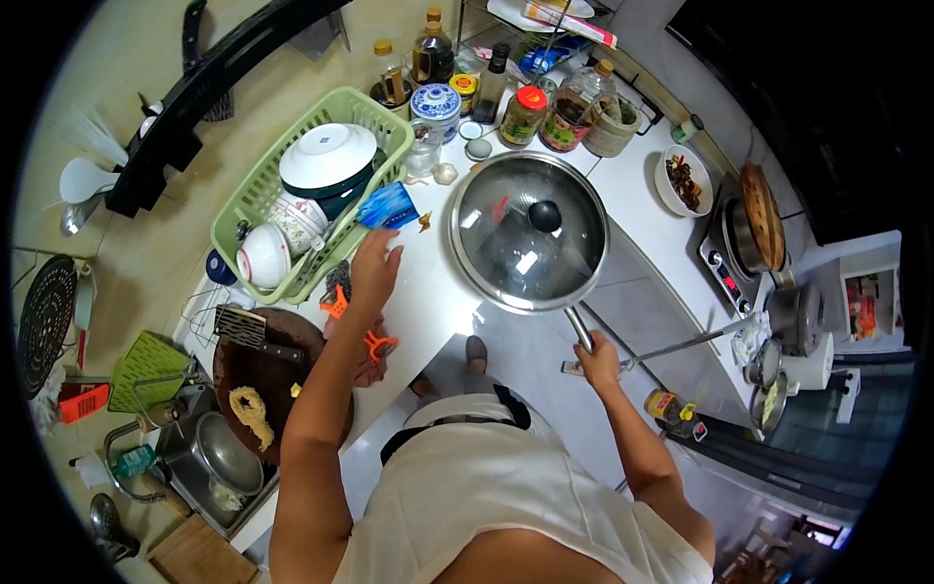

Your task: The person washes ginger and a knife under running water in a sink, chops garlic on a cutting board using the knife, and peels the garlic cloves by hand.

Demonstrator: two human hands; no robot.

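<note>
My right hand (597,362) is wrapped round the handle of a frying pan (467,277). A glass lid (525,258) with a black knob covers the pan, which is at the counter's edge; the food under it is hard to make out. My left hand (375,271) reaches over the counter with its fingers stretched out. Its fingertips are right by a blue packet (387,206), and I cannot tell whether they touch it. Beside that hand stands a green dish basket (238,200) with bowls. Scissors with orange handles (379,344) lie near my left forearm.
Bottles and jars (525,112) line the back of the counter. To the right are a white bowl of dried chillies (684,182) and an induction cooker (725,263) with a pot. At the left are a wok (316,341) with a spatula across it and a sink (180,453).
</note>
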